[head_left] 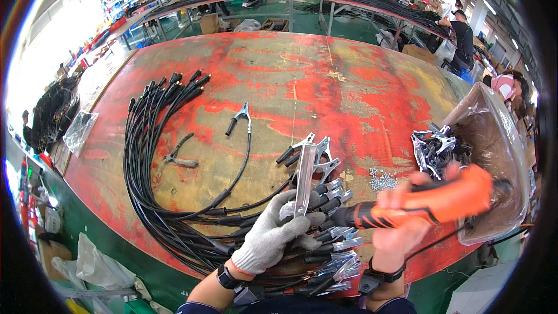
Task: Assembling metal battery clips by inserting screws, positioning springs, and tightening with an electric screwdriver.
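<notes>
My left hand [270, 237], in a pale knitted glove, is closed around a silvery metal clamp [305, 180] that stands upright. My right hand [398, 229], smeared by motion, grips an orange and black power screwdriver [436, 197]. Its dark nose points left, close to the fingers of the glove; the tip's contact is hidden. Beside and below the glove lie several black cables [139, 157] with metal clamps [340, 261] at their near ends. Behind the held clamp lie more clamps [326, 160] with black handles. One cable's clamp [244, 117] rests farther off.
Small silvery screws [382, 180] lie in a pile left of a plastic-lined box [494, 145]. Loose clamps [433, 148] heap at the box's mouth. Pliers [180, 156] lie inside the cable loop. The worn red table [372, 81] ends near my body. People stand in the background.
</notes>
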Demonstrator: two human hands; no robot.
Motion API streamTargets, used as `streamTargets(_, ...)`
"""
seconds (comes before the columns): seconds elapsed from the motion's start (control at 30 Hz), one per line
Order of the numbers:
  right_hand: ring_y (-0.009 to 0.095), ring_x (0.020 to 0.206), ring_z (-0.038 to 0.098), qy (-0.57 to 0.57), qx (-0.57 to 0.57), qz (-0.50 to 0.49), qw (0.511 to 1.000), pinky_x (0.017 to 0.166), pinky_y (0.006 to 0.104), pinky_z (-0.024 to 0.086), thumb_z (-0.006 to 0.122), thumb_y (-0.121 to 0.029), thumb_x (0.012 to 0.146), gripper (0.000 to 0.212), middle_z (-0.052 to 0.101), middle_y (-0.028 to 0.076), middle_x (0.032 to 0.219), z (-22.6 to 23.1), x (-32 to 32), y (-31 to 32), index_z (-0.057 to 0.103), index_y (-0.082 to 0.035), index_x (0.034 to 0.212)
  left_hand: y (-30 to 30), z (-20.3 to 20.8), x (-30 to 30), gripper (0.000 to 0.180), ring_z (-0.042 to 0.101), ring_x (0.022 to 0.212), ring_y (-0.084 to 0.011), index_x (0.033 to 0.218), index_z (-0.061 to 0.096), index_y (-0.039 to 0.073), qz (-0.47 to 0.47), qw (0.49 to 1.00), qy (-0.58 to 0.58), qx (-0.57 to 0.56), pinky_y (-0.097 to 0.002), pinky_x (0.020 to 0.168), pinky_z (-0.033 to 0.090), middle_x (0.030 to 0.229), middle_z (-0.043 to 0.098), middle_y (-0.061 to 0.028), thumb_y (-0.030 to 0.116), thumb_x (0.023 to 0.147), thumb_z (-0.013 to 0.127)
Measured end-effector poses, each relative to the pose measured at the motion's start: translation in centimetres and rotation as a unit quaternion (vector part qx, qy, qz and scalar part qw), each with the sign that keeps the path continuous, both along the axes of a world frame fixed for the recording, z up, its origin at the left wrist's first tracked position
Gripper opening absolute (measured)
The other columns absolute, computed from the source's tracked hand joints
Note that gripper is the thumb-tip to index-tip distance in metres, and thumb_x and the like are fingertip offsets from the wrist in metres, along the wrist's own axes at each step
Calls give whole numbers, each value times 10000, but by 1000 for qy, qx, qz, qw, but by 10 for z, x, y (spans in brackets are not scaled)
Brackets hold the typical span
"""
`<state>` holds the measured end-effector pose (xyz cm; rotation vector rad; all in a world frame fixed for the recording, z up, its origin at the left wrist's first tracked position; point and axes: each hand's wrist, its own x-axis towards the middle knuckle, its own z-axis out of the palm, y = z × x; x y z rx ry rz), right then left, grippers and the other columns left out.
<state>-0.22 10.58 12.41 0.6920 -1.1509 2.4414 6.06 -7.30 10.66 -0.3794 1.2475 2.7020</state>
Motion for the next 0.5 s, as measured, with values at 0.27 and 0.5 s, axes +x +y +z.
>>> streamTargets(0.27, 133, 732, 446, 173, -25, -137, 975, 611, 290, 393, 672, -354, 849, 904, 397, 92, 1174, 36, 18, -27, 84, -150, 1505, -5, -24, -8, 610, 637, 960, -186, 1409, 275, -28, -20, 1000, 18, -1, -257, 670, 560, 1258, 542, -140, 39, 879, 571)
streamTargets(0.5, 99, 706, 406, 112, 14, -206, 972, 570, 242, 367, 634, -451, 874, 896, 367, 69, 1144, 37, 19, -31, 85, -121, 1500, -3, -21, -9, 583, 634, 936, -184, 1405, 278, -23, -15, 1000, 7, 5, -257, 647, 549, 1258, 544, -139, 23, 892, 550)
